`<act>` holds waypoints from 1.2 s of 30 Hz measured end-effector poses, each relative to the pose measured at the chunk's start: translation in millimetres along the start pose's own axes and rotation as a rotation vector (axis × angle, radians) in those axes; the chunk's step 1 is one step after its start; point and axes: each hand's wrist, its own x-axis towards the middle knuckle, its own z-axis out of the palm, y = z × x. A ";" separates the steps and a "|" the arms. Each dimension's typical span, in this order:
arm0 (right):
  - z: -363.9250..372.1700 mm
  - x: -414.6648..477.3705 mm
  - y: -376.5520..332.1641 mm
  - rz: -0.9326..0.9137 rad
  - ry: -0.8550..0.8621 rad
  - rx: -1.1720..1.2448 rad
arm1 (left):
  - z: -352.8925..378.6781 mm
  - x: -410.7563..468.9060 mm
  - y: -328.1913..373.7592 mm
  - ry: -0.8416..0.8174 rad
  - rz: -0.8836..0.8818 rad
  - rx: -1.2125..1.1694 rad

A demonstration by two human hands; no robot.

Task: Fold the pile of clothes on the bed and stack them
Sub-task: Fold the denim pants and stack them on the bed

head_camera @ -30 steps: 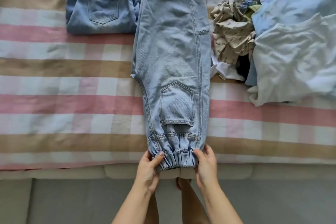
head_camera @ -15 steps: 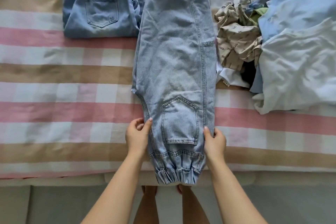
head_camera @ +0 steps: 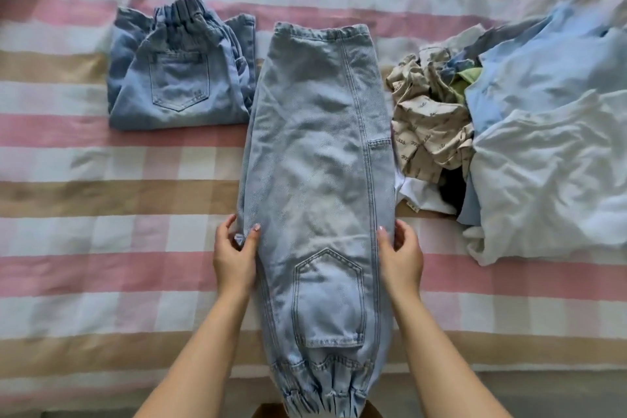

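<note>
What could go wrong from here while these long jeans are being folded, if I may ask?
The left hand and right hand each pinch only a side edge of the long jeans at mid-length; lifting from there could let the layers slip and skew the fold.
The gathered cuff reaches past the edge of the bed and may drag the leg down.
The unfolded pile lies close beside the jeans, so a fold might snag it.
</note>
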 end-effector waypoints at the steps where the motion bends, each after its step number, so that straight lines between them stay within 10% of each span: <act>1: 4.7 15.8 -10.9 0.002 -0.006 -0.015 | 0.8 12.2 5.1 0.005 0.013 0.030; 8: 4.4 53.4 -26.2 0.020 0.075 -0.222 | -3.8 35.7 15.7 0.119 0.042 0.235; 16: 32.4 111.8 -106.4 -0.504 -0.012 -0.282 | 51.6 90.9 91.8 -0.005 0.479 0.280; 25: 87.5 217.8 -172.5 -0.367 -0.049 -0.412 | 127.2 203.0 159.6 -0.103 0.387 0.474; 36: 93.4 267.6 -216.0 -0.205 -0.096 -0.052 | 139.8 249.9 204.6 -0.026 0.245 0.170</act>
